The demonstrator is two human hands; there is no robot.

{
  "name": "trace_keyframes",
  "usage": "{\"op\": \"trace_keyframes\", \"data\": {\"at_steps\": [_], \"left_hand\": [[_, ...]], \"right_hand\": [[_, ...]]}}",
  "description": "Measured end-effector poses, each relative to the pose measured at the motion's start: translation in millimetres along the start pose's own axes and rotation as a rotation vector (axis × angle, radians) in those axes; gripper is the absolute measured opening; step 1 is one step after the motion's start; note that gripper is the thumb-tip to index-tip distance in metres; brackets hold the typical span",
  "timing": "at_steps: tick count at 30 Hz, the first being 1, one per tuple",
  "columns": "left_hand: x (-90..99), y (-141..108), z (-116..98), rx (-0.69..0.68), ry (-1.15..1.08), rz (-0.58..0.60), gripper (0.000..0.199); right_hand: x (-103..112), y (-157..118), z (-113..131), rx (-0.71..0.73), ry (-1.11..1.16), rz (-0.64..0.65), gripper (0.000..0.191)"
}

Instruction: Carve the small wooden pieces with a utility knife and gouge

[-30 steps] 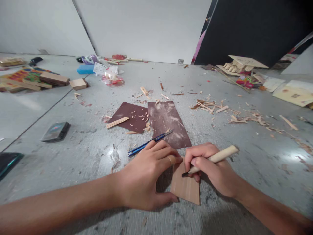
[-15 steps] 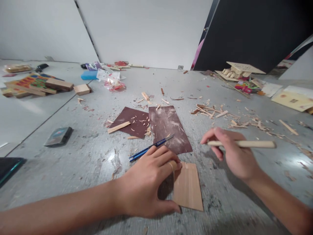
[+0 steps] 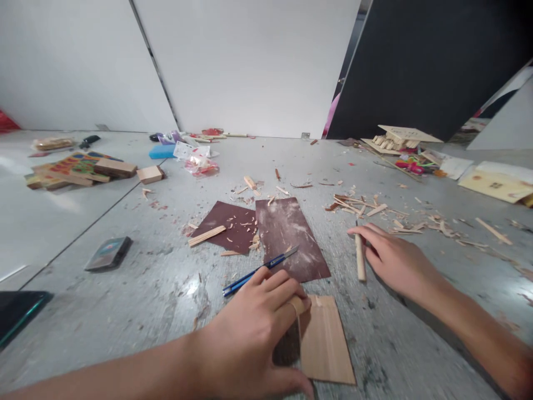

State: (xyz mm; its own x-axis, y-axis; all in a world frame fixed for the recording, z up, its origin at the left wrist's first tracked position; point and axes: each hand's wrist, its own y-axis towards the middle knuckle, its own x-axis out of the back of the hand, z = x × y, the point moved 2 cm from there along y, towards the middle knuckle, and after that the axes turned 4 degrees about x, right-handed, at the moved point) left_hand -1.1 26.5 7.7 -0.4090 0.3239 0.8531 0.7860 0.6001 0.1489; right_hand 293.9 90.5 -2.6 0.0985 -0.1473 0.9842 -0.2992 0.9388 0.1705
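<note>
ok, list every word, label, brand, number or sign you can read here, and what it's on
No text can be read.
Flat grey box: label too blurred.
Colourful board: bright print, too blurred.
White card: marks too small.
Yellow card: small dark mark, too blurred.
Wooden piece at the left hand: no lettering visible.

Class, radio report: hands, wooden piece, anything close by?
Left hand at far left corner of wooden piece. Right hand at pale-handled tool. Blue knife by left hand, blade out.
</note>
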Motion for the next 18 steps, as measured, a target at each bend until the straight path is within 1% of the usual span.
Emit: {"op": "trace_keyframes", "data": {"at_steps": [2, 3, 4, 6, 7, 9, 11, 12, 16, 18], "left_hand": [[4.5, 0, -3, -0.008, 0.013, -0.024, 0.07], [7.6, 0, -3, 0.013, 0.041, -0.049, 0.071], [11.1, 1, -2, 0.054, 0.089, -0.08, 0.067], [18.5, 3, 4, 0.185, 0.237, -0.129, 0.049], [21.8, 4, 9, 0.251, 0.313, -0.13, 0.039], [27.0, 8, 19, 0.35, 0.395, -0.082, 0.022], [30.6, 12, 27, 0.384, 0.361, -0.028, 0.01], [32.1, 13, 30, 0.383, 0.326, -0.019, 0.007], [34.5, 14, 32, 0.387, 0.233, -0.071, 0.008], [32.9, 13, 32, 0.399, 0.203, -0.099, 0.004]], "right_hand": [[-2, 1, 2, 0.006, -0.003, 0.004, 0.042], [-3, 1, 2, 0.009, -0.004, 0.006, 0.044], [-4, 1, 3, 0.012, -0.004, 0.006, 0.045], [-6, 0, 3, 0.019, -0.008, 0.005, 0.048], [-7, 0, 3, 0.021, -0.011, 0.004, 0.049], [-8, 0, 4, 0.02, -0.016, 0.003, 0.05], [-8, 0, 6, 0.016, -0.021, -0.002, 0.049], [-8, 1, 7, 0.014, -0.022, -0.006, 0.049], [-8, 3, 8, 0.023, -0.025, -0.024, 0.05], [-8, 2, 9, 0.03, -0.023, -0.031, 0.05]]}}
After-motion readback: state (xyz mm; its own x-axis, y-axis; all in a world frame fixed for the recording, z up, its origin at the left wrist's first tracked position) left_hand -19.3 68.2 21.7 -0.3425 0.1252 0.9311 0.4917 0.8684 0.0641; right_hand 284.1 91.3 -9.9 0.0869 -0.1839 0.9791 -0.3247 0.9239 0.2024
